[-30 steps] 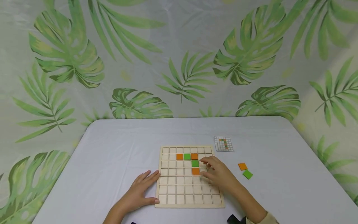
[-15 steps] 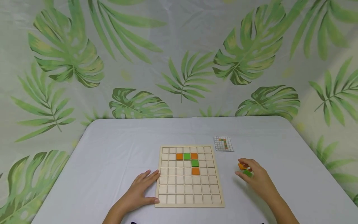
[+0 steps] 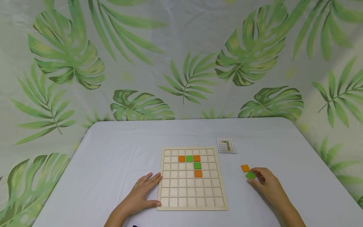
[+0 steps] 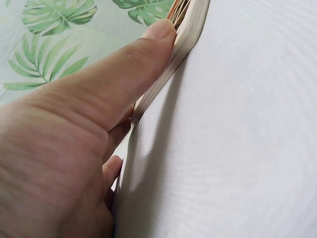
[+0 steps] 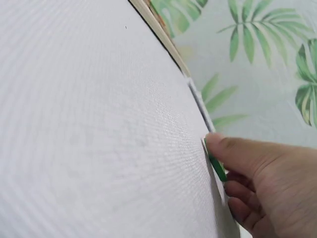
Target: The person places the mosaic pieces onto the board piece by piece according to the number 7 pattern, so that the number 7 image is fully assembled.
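Observation:
My right hand (image 3: 267, 184) pinches a green square tile (image 3: 250, 175) between thumb and fingers, low over the table on the right. In the right wrist view the green tile (image 5: 215, 161) shows edge-on under the thumb. An orange tile (image 3: 245, 168) lies right beside it. My left hand (image 3: 140, 194) rests along the left edge of a wooden grid board (image 3: 187, 192), fingers stretched out and spread. Its thumb touches the board near the front left corner. Set in the board's squares are orange tiles (image 3: 198, 173) and green tiles (image 3: 197, 165), forming a row that turns downward.
A small pattern card (image 3: 227, 146) with a printed grid and coloured squares lies beyond the board's right corner. The white-covered table (image 3: 119, 151) ends at a leaf-patterned cloth backdrop (image 3: 187, 82).
My right hand has moved from the board's tiles out to the loose tiles on the right, then slightly further onto the green one. My left hand has stayed at the board's edge.

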Action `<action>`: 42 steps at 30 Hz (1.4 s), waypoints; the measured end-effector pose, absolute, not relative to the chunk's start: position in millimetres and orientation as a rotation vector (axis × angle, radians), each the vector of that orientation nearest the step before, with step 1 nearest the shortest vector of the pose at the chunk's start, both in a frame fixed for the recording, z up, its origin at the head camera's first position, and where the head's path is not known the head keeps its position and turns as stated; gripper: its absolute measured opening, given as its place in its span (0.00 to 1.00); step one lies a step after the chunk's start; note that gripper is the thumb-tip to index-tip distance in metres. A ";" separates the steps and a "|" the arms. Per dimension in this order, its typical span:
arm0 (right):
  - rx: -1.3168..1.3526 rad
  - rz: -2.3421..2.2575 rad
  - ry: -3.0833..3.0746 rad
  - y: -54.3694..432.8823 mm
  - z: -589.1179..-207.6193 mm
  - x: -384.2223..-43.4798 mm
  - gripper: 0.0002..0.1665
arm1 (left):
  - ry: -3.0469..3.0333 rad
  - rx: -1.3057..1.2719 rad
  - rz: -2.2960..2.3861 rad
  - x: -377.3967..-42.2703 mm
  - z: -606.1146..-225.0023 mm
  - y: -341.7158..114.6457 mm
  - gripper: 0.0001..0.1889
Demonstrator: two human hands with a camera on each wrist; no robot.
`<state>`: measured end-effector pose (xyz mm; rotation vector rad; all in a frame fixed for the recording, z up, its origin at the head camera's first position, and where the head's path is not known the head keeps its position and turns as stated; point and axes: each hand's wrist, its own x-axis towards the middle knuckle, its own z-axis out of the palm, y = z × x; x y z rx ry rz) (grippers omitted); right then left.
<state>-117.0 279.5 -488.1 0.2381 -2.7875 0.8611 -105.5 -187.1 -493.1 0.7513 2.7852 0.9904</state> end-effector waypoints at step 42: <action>0.828 1.050 -2.811 138.4 -476.9 -133.3 0.16 | 2.803 0.762 0.989 -105.3 -494.3 -188.2 0.46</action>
